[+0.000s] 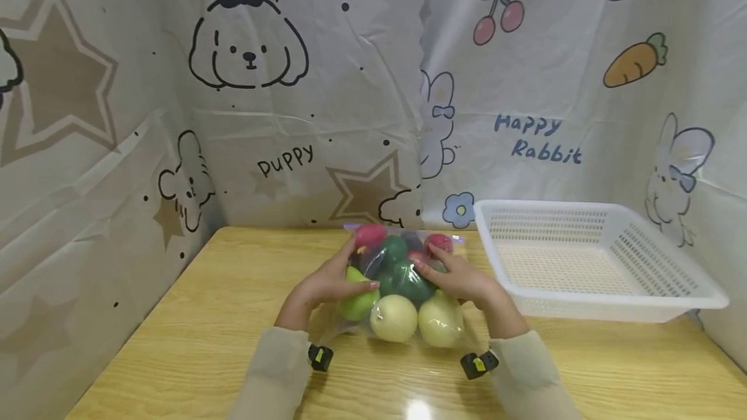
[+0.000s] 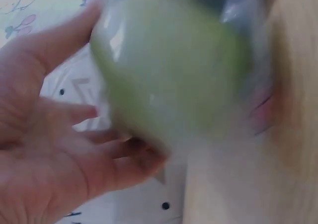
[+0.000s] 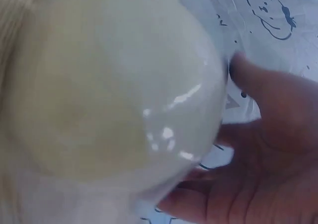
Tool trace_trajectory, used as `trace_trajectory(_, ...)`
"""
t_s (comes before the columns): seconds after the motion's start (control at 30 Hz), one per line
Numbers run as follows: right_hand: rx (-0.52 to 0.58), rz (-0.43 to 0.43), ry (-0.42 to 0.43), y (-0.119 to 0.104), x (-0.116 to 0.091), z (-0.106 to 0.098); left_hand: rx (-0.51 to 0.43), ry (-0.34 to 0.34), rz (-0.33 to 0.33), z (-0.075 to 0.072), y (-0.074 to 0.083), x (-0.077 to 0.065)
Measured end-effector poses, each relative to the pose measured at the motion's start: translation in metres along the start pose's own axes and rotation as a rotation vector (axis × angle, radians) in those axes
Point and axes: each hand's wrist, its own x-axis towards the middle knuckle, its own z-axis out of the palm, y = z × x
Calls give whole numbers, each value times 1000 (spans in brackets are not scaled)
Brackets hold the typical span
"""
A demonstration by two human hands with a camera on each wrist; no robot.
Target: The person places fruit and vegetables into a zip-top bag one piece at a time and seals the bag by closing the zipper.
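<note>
A clear zip bag [image 1: 351, 227] filled with fruit-like pieces is between my two hands at the table's middle. My left hand [image 1: 325, 282] grips its left side, thumb across the front beside a light green fruit [image 1: 357, 303]. On the right side my right hand [image 1: 467, 279] holds the bag with its thumb over the front. Two pale yellow round fruits [image 1: 393, 319] sit at the bottom, dark green pieces [image 1: 411, 282] in the middle, and pinkish-red ones [image 1: 370, 234] near the top. Both wrist views are blurred; fingers curve behind the bag there.
A white plastic basket [image 1: 583, 303] with slotted walls stands on the right of the wooden table [image 1: 192, 342]. Pale cloth [image 1: 362, 89] printed with cartoon animals hangs behind the table and along both sides. Each wrist wears a black strap mount [image 1: 480, 364].
</note>
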Motion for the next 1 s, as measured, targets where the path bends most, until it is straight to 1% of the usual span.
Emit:
trace_trajectory(0.07, 9, -21, 46, 2, 3, 2, 9, 102, 24, 7, -5, 6)
trace_trajectory(0.13, 0, -40, 101, 4, 6, 5, 36, 192, 20, 14, -6, 10)
trace_trajectory(0.17, -6, -47, 122, 5, 6, 6, 53, 217, 6, 16, -5, 11)
trace_trajectory(0.2, -9, -53, 136, 6, 7, 6, 68, 227, -15, 18, -3, 10)
trace_trajectory(0.23, -21, -69, 146, 7, 6, 6, 87, 212, -40, 19, -1, 9)
trace_trajectory(0.27, -43, -92, 152, 7, 6, 6, 113, 184, -60, 19, 1, 7)
trace_trajectory(0.37, -114, -142, 143, 6, 4, 4, 165, 48, -112, 12, 9, -3)
trace_trajectory(0.43, -158, -146, 118, 3, 2, 2, 180, -33, -132, 6, 12, -8)
trace_trajectory(0.47, -176, -140, 105, 1, 1, 2, 179, -57, -130, 4, 13, -10)
trace_trajectory(0.5, -184, -121, 93, -1, 0, 1, 174, -64, -117, 2, 13, -11)
trace_trajectory(0.57, -190, -81, 84, -3, -2, 1, 153, -51, -97, 1, 12, -10)
trace_trajectory(0.63, -186, -62, 99, -5, -3, 1, 139, -3, -62, 2, 9, -7)
trace_trajectory(0.73, -165, -60, 154, -4, -2, 3, 112, 81, -25, 7, 5, -2)
trace_trajectory(0.8, -166, -65, 183, -2, 0, 4, 123, 113, -4, 10, 4, 0)
trace_trajectory(0.83, -172, -71, 192, -2, 1, 4, 125, 119, -8, 11, 5, 0)
trace_trajectory(0.9, -184, -66, 200, -2, 0, 3, 160, 129, -5, 12, 7, 0)
trace_trajectory(0.97, -206, -73, 206, -4, -2, 0, 241, 148, 16, 11, 12, -1)
trace_trajectory(1.0, -218, -83, 213, -6, -3, -2, 296, 165, 27, 10, 16, -1)
